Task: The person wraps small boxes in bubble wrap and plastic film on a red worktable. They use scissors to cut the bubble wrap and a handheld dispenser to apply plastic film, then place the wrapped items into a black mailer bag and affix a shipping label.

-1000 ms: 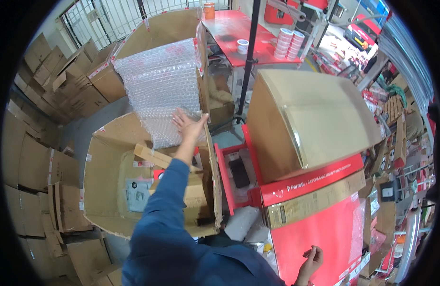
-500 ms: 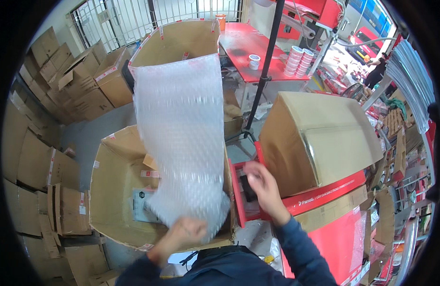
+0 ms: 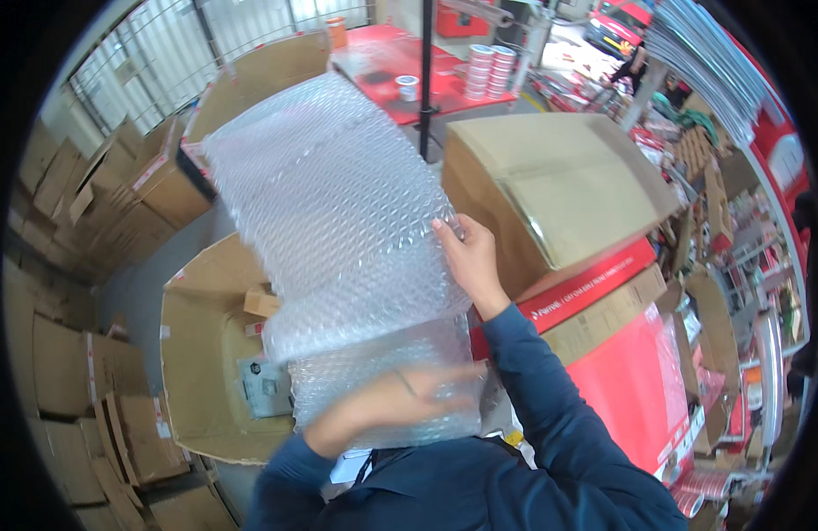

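Note:
A wide sheet of clear bubble wrap (image 3: 329, 195) stretches from the far box toward my body, its near part doubled over in layers. My right hand (image 3: 473, 265) pinches the sheet's right edge between thumb and fingers. Low over the near layer of bubble wrap, my left hand (image 3: 400, 398) is open, its fingers stretched to the right and smeared by motion; whether it touches the film is hard to tell. Beneath the sheet stands a large open carton (image 3: 196, 354). Inside it lie a flat grey packet (image 3: 266, 387) and a small brown box (image 3: 261, 303).
To the right, a big brown carton (image 3: 568, 186) rests on a red flat box (image 3: 595, 283). A dark upright pole (image 3: 426, 80) stands before a red table (image 3: 374, 57) holding stacked tape rolls (image 3: 489, 71). Folded cartons (image 3: 117, 389) line the left side.
My right hand has come onto the wrap's right edge. The left hand has opened from a closed shape and moved right. The wrap is now raised and folded over; the view has shifted.

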{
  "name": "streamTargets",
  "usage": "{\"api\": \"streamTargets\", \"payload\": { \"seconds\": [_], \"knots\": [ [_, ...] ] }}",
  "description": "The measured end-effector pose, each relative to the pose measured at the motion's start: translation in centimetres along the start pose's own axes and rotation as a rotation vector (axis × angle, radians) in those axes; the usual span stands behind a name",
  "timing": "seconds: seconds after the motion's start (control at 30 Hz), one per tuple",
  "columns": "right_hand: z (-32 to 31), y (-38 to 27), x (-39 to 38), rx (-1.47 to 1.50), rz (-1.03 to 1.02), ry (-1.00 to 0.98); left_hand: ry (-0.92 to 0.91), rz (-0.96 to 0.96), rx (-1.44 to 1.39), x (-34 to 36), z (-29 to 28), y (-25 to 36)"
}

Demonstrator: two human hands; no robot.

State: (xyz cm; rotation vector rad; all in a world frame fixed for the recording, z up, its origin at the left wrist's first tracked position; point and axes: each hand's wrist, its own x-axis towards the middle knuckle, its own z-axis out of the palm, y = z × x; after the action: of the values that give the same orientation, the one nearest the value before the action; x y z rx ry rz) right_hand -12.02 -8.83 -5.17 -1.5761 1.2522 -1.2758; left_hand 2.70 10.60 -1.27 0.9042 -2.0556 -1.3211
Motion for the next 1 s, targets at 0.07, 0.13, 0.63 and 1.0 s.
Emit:
{"api": "streamTargets", "payload": {
  "seconds": [0.07, 0.13, 0.63, 1.0],
  "knots": [
    [-3.6, -0.2, -2.2, 0.176, 0.038, -0.033, 0.207, 0.102, 0.168, 3.2, -6.7, 1.3],
    [-6.9, -0.9, -5.0, 0.065, 0.028, -0.054, 0.431, 0.298, 0.647, 8.3, -12.2, 0.8],
    [-15.8, 0.3, -18.5, -0.271, 0.362, -0.191, -0.129, 0.213, 0.883, 21.2, -20.5, -2.0],
    [-4.8, -4.0, -7.7, 0.169, -0.040, -0.121, 0.122, 0.376, 1.023, 16.6, -24.3, -4.3]
  ]
}}
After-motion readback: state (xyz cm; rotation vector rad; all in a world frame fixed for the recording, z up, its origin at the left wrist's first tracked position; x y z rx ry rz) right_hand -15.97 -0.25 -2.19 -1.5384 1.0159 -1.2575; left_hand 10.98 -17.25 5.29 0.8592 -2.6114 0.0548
